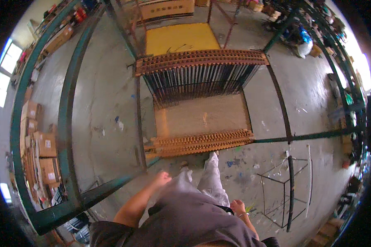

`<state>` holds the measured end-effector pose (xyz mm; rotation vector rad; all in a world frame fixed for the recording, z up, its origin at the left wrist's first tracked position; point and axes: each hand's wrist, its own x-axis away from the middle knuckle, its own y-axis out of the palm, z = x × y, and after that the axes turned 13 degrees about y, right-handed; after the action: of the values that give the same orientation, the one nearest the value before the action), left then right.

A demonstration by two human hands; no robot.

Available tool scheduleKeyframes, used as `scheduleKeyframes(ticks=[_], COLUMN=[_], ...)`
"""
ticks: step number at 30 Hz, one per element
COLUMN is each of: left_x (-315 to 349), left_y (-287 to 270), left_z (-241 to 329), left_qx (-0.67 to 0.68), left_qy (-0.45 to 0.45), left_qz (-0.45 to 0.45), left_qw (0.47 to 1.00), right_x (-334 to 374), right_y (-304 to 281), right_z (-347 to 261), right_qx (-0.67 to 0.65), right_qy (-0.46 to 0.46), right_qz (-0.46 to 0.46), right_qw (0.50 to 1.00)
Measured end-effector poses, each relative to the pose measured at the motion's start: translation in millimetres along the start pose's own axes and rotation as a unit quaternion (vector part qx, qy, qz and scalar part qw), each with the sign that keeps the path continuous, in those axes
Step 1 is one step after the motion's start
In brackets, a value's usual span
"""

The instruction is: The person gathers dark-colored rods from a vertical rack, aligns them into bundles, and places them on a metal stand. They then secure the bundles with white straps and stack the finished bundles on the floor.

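My left hand point(162, 178) hangs in front of my left thigh, its fingers curled in with nothing visible in them. By my right hip is my right hand point(238, 207), fingers also loosely closed, with a band around the wrist. Neither hand touches the rack before me. That rack has a near notched brown beam point(202, 140) and a far notched brown beam point(202, 59). A row of dark and pale rods point(200, 80) hangs from the far beam. Between the beams lies a brown board point(204, 114).
Green metal frame bars point(70, 103) run along both sides and cross near my left. A thin wire-like metal frame point(283, 193) stands on the floor at right, beside a dark upright tube point(291, 193). Cardboard boxes point(47, 144) are stacked far left. A yellow panel point(181, 38) lies beyond the rack.
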<state>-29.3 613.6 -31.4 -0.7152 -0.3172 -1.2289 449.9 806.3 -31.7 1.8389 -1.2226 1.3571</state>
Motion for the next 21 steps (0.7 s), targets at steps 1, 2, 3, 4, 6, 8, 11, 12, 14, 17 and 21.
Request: scheduleKeyframes(ticks=[1, 2, 3, 4, 6, 8, 11, 12, 14, 17, 21], left_x=[-13, 2, 16, 23, -8, -9, -31, -43, -70, -133, -198], left_y=[15, 9, 3, -1, 11, 9, 11, 14, 4, -22, -76], left_z=[6, 1, -3, -4, 6, 1, 22, 39, 66, 100, 84], left_qx=[0.034, 0.044, 0.054, 0.05, 0.06, 0.038, 0.067, 0.095, 0.14, 0.109, 0.179], left_qy=[0.0, -0.037, -0.074, -0.088, -0.07, -0.071, -0.068, -0.06, -0.034, 0.007, 0.091], left_qz=[0.011, 0.046, 0.08, 0.093, 0.088, 0.091, 0.109, 0.108, 0.132, 0.077, 0.192], left_qw=[0.999, 0.997, 0.993, 0.99, 0.992, 0.993, 0.989, 0.988, 0.981, 0.991, 0.961], right_x=[-63, -68, -75, -83, -153, -177, -174, -171, -170, -202, -181], right_y=[-66, -53, -43, -38, -94, -61, 5, 31, 91, 134, 260], right_z=[26, 1, -29, -57, -70, -143, -267, -307, -379, -424, -489], right_qx=[-0.096, -0.042, 0.012, 0.065, -0.017, -0.14, 0.438, 0.556, 0.671, 0.392, 0.337], right_qy=[-0.002, 0.025, 0.051, 0.068, 0.019, 0.125, -0.175, -0.212, -0.259, -0.243, -0.285], right_qz=[-0.041, -0.071, -0.101, -0.126, -0.133, -0.153, -0.057, -0.036, -0.005, 0.002, -0.073], right_qw=[0.995, 0.996, 0.993, 0.988, 0.991, 0.97, 0.88, 0.803, 0.695, 0.887, 0.894])
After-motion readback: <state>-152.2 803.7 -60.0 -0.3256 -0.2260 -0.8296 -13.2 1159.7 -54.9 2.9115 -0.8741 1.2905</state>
